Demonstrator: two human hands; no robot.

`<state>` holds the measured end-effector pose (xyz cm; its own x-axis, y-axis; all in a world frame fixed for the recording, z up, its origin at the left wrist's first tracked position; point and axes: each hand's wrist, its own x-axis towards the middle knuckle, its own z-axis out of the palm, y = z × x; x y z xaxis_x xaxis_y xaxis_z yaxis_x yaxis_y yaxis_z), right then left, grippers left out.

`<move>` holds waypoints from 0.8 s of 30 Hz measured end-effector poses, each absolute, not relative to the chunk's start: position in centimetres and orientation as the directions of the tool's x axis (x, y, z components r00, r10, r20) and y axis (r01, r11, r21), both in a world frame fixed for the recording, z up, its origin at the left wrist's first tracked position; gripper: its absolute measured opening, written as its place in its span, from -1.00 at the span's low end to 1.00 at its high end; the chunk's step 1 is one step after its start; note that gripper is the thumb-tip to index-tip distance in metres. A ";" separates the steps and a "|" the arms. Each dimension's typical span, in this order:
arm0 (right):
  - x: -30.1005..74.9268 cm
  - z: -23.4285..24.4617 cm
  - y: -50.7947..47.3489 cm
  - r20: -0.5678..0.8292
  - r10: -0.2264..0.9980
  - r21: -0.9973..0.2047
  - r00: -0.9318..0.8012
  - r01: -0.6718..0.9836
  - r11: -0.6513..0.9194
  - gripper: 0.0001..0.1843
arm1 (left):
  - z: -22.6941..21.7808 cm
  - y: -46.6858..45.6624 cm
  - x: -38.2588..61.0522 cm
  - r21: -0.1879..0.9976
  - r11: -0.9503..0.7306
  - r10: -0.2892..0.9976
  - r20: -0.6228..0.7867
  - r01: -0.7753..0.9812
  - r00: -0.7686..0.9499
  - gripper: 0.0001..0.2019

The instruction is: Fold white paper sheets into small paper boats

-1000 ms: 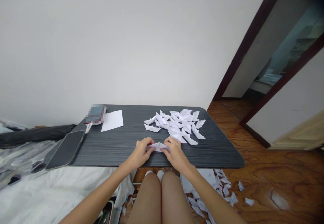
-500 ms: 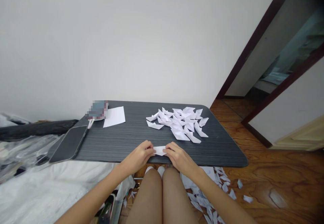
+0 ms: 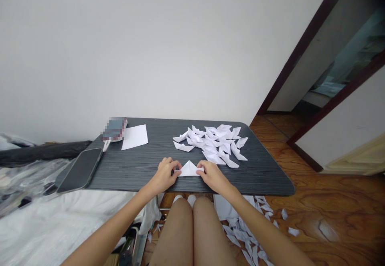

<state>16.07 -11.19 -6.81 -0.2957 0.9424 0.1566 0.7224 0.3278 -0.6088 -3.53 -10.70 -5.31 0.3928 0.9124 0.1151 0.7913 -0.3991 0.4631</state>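
While both hands pinch it, small white folded paper triangle [image 3: 189,169] lies on dark striped table [image 3: 135,169], near front edge; left hand [image 3: 165,174] fingers closed on left corner; right hand [image 3: 211,174] fingers closed on right corner; I think: press both corners same, hold edges lined up, rub crease flat; heap of white paper boats [image 3: 215,143] just behind; black phone [image 3: 80,169] far left.

folded paper [image 3: 189,169] | white triangle | flat on table's near edge, apex away
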 end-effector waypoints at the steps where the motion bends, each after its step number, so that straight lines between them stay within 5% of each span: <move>1: 15.9 -6.6 -11.4 0.165 0.943 -0.599 -0.288 0.730 0.328 -0.91 | -5.4 -10.8 -3.5 0.448 -0.375 0.924 0.104 0.811 0.369 -0.86; 11: 15.6 -6.9 -13.7 0.344 0.921 -0.540 -0.184 0.763 0.354 -0.78 | -6.0 -11.9 -4.0 0.319 -0.361 0.932 0.161 0.876 0.325 -0.83; 24: 15.9 -7.5 -13.9 0.396 0.894 -0.547 -0.208 0.729 0.412 -0.77 | -6.1 -13.4 -3.7 0.437 -0.483 0.875 0.260 0.759 0.408 -0.79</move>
